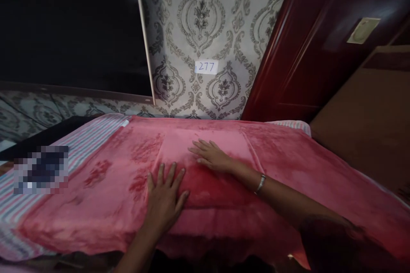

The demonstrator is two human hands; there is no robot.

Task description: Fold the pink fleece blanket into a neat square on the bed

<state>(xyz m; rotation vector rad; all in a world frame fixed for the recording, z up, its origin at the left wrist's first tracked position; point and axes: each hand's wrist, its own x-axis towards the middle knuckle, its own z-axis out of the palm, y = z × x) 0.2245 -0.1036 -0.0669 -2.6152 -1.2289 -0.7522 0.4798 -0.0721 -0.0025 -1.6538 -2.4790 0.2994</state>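
Note:
A pink-red plush blanket (275, 166) lies spread over a bed. My left hand (165, 198) rests flat on it near the front middle, fingers spread and open. My right hand (211, 155) lies flat a little farther back and to the right, fingers stretched out toward the left; a metal bracelet (260, 184) sits on its wrist. Both palms press on a raised, darker fold of the blanket (208, 187). Neither hand holds anything.
A striped sheet (92, 136) shows under the blanket at the left. A patterned wallpaper wall (205, 25) with a small label reading 277 (206, 67) stands behind the bed. A dark window (70, 25) is at left, a dark red wooden door (320, 38) at right.

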